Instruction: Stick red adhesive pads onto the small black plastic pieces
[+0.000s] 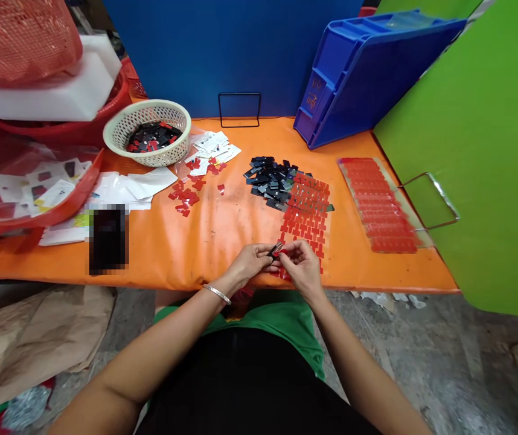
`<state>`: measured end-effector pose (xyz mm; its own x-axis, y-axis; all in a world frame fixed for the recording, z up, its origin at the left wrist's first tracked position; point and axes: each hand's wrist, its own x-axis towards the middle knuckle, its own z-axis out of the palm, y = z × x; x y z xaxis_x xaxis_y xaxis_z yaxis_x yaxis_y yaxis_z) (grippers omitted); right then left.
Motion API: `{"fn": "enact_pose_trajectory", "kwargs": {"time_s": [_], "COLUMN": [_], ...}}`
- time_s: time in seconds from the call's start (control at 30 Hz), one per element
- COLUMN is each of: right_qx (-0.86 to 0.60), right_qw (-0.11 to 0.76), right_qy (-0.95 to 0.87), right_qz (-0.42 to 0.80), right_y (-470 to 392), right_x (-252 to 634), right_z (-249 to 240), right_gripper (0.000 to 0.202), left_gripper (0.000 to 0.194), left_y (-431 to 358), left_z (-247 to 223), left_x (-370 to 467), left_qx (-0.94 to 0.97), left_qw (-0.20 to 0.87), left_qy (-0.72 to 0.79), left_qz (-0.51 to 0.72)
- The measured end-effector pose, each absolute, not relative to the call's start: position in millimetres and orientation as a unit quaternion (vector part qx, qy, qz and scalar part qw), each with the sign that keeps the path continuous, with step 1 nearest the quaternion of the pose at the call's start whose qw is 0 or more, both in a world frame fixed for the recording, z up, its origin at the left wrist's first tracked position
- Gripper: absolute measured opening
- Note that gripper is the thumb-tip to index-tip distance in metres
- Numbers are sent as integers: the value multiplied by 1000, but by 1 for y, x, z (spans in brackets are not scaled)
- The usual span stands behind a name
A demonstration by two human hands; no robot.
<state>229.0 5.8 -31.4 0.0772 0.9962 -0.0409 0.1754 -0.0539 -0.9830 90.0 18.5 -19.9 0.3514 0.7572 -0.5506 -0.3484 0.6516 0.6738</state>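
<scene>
Just in from the front edge of the orange surface (pixel 159 254), right of its middle, the left hand's (pixel 247 264) grip is closed on a small, flat, dark piece (pixel 276 249); the right hand's (pixel 305 269) grip pinches a small red tab (pixel 281 252) at it. Beyond lie rows of flat red T-shaped tabs (pixel 316 208) and a heap of glossy black pieces (pixel 270 181). Red strips (pixel 379 205) lie by the right edge. A cream basket (pixel 150 158) stands toward the back left corner; a blue crate (pixel 367 78) tilts at the back right, beside a green panel (pixel 480 151).

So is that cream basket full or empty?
Neither: the basket is partly filled. Black and red pieces lie heaped inside, with its inner side showing bare above them.
</scene>
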Motion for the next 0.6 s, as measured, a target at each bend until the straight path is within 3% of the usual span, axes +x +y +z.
{"fn": "enact_pose_trajectory", "kwargs": {"time_s": [0.6], "right_qx": [-563], "right_qw": [476], "right_qy": [-506], "right_qz": [447], "right_y": [8], "right_x": [228], "right_z": [-39], "right_gripper": [14], "left_gripper": [30], "left_y": [19], "left_z": [-18], "left_x": [92], "left_qx": [223], "left_qw": [787], "left_qy": [464], "left_qz": [341]}}
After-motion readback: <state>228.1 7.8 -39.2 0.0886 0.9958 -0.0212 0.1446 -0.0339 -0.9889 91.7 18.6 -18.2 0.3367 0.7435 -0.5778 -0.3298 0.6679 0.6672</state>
